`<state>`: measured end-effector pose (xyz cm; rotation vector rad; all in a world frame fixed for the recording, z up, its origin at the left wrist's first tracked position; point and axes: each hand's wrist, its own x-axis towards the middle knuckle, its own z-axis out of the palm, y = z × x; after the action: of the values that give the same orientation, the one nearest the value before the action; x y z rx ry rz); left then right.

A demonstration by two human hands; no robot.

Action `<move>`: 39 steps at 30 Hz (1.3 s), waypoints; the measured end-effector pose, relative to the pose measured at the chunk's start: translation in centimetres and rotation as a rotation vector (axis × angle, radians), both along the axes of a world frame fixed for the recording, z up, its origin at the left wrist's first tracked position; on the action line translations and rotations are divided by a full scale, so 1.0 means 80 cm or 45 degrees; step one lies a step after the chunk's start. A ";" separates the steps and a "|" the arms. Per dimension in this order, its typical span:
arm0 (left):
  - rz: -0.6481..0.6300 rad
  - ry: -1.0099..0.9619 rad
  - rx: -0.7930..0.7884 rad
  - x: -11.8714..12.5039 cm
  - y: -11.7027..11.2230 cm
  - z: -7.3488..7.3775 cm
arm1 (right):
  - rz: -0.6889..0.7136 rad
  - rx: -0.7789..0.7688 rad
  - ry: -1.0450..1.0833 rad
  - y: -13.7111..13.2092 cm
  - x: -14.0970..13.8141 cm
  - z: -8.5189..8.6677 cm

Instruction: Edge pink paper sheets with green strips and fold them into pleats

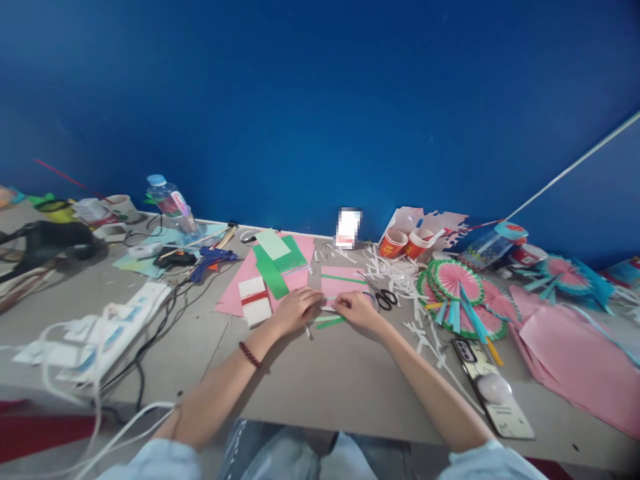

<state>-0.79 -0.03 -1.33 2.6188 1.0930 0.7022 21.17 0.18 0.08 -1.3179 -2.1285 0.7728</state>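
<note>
My left hand (pixel 300 309) and my right hand (pixel 357 309) meet low over a pink sheet of paper (pixel 345 275) on the table. A narrow white paper strip (pixel 328 308) shows between their fingertips, with the fingers of both hands closed at its ends. Green strips (pixel 345 279) lie across the pink sheet, and another green strip (pixel 331 323) lies in front of my hands. Black-handled scissors (pixel 386 300) rest just right of my right hand. Left of my left hand lies a white pack with a red band (pixel 255 301). My fingers partly cover the sheet's near edge.
Green paper (pixel 290 255) lies on larger pink sheets (pixel 235 283). White paper scraps (pixel 400 273), red paper cups (pixel 393 243) and watermelon-patterned fans (pixel 457 283) spread to the right, beside a phone (pixel 500 407). Leftward are a glue gun (pixel 213 261), bottle (pixel 173 203) and power strip (pixel 120 327) with cables.
</note>
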 end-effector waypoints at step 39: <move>-0.035 0.136 0.044 -0.001 -0.001 0.001 | -0.038 -0.108 -0.273 0.008 0.003 0.019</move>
<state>-0.83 -0.13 -1.24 2.7229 1.0805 0.5863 21.37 0.80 1.59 -1.5346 -2.2565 0.7459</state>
